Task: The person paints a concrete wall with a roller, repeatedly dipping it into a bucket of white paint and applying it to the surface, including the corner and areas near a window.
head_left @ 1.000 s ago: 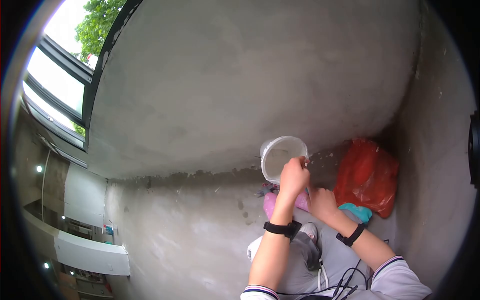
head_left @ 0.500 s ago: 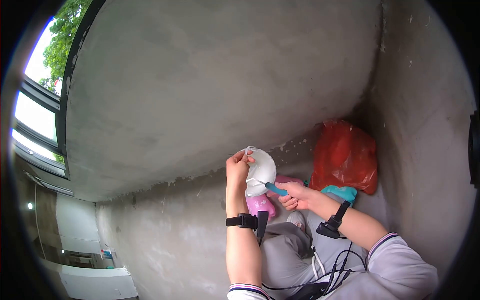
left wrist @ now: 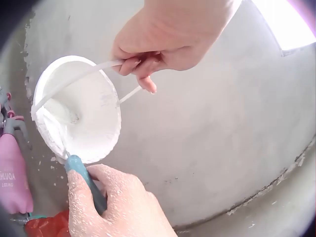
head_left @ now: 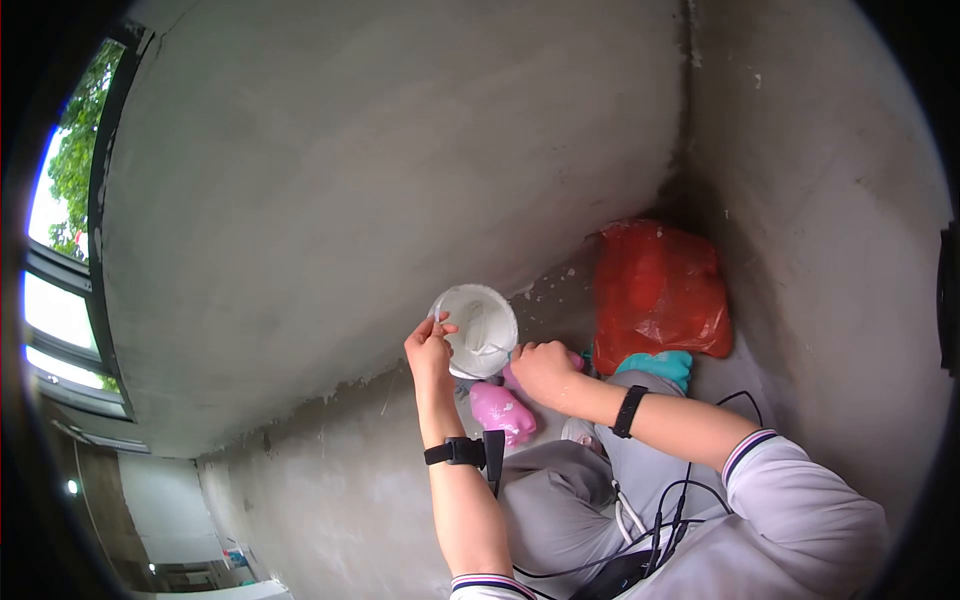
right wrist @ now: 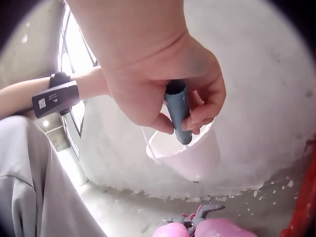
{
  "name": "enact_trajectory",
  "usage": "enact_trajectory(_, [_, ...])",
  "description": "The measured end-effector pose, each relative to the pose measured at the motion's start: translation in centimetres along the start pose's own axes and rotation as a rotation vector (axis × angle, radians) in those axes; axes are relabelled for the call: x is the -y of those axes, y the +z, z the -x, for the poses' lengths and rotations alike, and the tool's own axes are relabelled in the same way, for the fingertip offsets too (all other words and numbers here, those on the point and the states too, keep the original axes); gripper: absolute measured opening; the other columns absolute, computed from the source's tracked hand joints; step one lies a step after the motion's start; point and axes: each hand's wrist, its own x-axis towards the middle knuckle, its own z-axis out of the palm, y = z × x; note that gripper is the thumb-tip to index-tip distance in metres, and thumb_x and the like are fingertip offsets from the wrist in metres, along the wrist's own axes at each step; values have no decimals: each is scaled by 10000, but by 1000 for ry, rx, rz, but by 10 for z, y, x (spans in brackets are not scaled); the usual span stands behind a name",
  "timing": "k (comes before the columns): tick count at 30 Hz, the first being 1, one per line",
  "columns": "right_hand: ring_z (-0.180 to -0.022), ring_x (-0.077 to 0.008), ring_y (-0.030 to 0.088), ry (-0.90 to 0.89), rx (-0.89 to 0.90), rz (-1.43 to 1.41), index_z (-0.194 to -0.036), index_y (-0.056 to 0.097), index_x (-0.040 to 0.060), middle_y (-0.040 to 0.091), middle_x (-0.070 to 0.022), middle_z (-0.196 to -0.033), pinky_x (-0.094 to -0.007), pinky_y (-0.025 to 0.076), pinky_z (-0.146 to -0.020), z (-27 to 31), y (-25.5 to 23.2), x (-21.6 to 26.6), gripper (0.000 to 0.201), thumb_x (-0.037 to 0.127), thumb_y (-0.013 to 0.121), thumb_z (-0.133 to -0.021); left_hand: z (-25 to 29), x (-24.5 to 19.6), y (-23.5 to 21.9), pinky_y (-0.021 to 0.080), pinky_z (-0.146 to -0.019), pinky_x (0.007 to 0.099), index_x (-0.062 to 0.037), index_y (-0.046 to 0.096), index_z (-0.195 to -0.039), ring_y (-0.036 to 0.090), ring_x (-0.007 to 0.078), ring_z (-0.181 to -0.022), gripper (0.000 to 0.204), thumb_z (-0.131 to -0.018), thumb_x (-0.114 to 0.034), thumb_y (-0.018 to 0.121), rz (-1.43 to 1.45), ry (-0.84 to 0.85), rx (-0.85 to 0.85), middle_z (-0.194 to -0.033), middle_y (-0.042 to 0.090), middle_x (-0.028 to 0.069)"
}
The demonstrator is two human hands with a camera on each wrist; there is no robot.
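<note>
The white bucket (head_left: 476, 300) hangs tilted near the grey wall, its mouth toward the head camera and white material inside. My left hand (head_left: 430, 350) grips its thin white carrying handle (left wrist: 74, 85), fingers curled round the strap above the rim. In my right hand (head_left: 548, 375) is a blue-handled tool (left wrist: 86, 180), held between thumb and fingers at the bucket's rim. The tool's far end reaches into the bucket and looks coated white. White specks cover the back of the right hand in the left wrist view.
A red plastic bag (head_left: 660, 290) sits in the wall corner, with a teal thing (head_left: 655, 368) in front of it. Pink things with grey ends (head_left: 502, 412) lie on the floor below the bucket. Black cables (head_left: 690, 500) run across the person's lap.
The head view has turned, so hands and bucket appear farther left. The left hand and the right hand have moved apart, and the bucket's mouth has swung toward the right hand's tool.
</note>
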Motion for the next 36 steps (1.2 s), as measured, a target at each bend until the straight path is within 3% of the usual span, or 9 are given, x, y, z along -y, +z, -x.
enact_trajectory(5, [-703,-225,699,-23,-50,15,-859,705,36,694,-90,-785,-355,543,-512,-13,4,3,161,143,636,-761,-8,8,5,258,-463,215,30,624,-1129,312,35,-469,240,-997,-59,445,10,-17,-33,-807,640,34])
enact_trajectory(8, [-744,-221,709,15,92,-54,-822,725,67,704,-87,-801,-342,547,-533,-23,-7,6,121,138,650,-759,-9,20,11,266,-456,218,32,624,-1128,330,39,-462,239,-997,-64,449,-67,-22,-106,-814,663,52])
enact_trajectory(11, [-822,-227,716,100,107,-57,-861,731,85,715,-95,-828,-351,551,-552,-39,4,-2,139,146,649,-768,-12,31,23,275,-449,226,41,615,-1142,342,45,-452,244,-998,-74,455,2,-33,-7,-808,670,69])
enact_trajectory(14, [-892,-289,709,236,71,-165,-974,705,71,718,-127,-948,-421,567,-689,-39,7,-26,235,187,653,-777,-8,16,35,273,-465,224,44,606,-1162,323,46,-463,254,-1003,-78,450,91,-19,-40,-825,672,66])
enact_trajectory(15, [-934,-337,693,266,182,-285,-1019,685,21,704,-171,-1011,-444,556,-766,-36,7,-39,322,260,646,-807,-1,6,34,260,-465,216,36,613,-1168,314,40,-475,254,-996,-70,460,172,8,-5,-824,677,65])
enact_trajectory(17, [-965,-385,672,306,301,-468,-1038,669,-29,691,-228,-1014,-468,541,-805,-31,17,-52,431,356,623,-849,7,-7,32,248,-466,207,28,621,-1174,305,34,-486,255,-989,-63,471,251,33,29,-822,683,63])
enact_trajectory(20, [-946,-415,664,300,255,-687,-1026,673,-42,682,-261,-986,-499,529,-809,-20,14,-57,517,448,581,-891,8,-9,28,259,-481,202,27,622,-1172,313,34,-507,257,-997,-67,460,210,73,-18,-835,682,53])
enact_trajectory(24, [-891,-426,665,342,239,-486,-935,700,-19,682,-269,-920,-525,519,-782,9,-9,-56,534,486,529,-925,-2,6,27,299,-529,221,19,605,-1182,324,40,-527,261,-1013,-94,441,194,-5,-18,-835,660,32])
enact_trajectory(36, [-823,-433,658,461,183,-435,-835,683,31,681,-233,-806,-539,506,-728,80,-43,-71,459,458,541,-923,1,4,52,274,-489,199,22,643,-1143,331,19,-515,252,-997,-90,470,223,20,38,-811,680,37])
